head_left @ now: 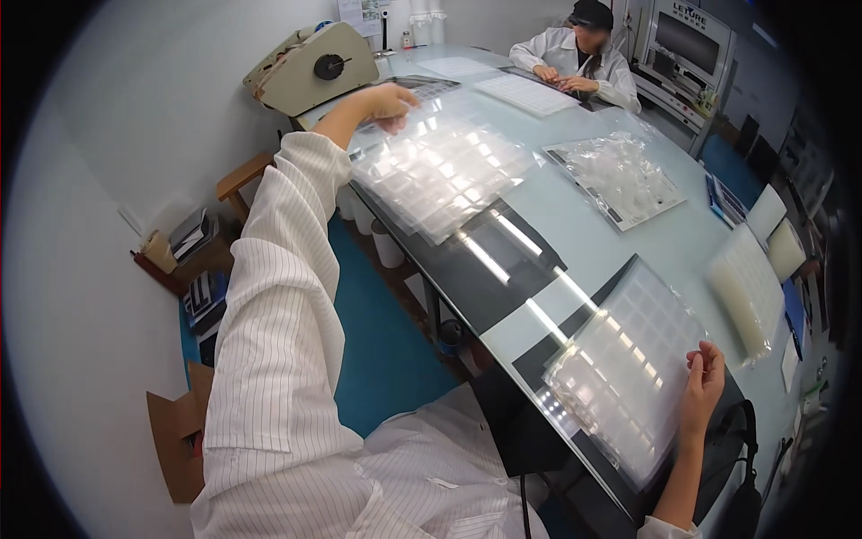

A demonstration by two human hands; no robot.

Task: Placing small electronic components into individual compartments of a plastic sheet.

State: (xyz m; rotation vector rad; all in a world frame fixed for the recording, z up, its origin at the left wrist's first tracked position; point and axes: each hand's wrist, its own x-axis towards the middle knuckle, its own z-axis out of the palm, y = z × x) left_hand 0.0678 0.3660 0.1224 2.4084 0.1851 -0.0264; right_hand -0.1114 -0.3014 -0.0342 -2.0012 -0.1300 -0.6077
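Note:
My left hand [391, 106] reaches to the far left, slightly blurred, its fingers curled over the far corner of a clear plastic sheet with a grid of square pockets. Under that corner spreads a loose pile of the same clear sheets [440, 171], its layers unevenly aligned. On the near right lies a second stack of clear gridded sheets [620, 377], shiny with light reflections. My right hand [705, 373] rests beside this stack's right edge, fingers loosely bent and nothing visible in them.
Clear crumpled plastic bags [620, 175] lie on a board on the glass-topped table [575, 242]. A bagged white stack [747, 287] stands at the right. Across the table, a person [584, 63] handles something beside a white gridded sheet [528, 92]. A beige machine [314, 63] stands far left.

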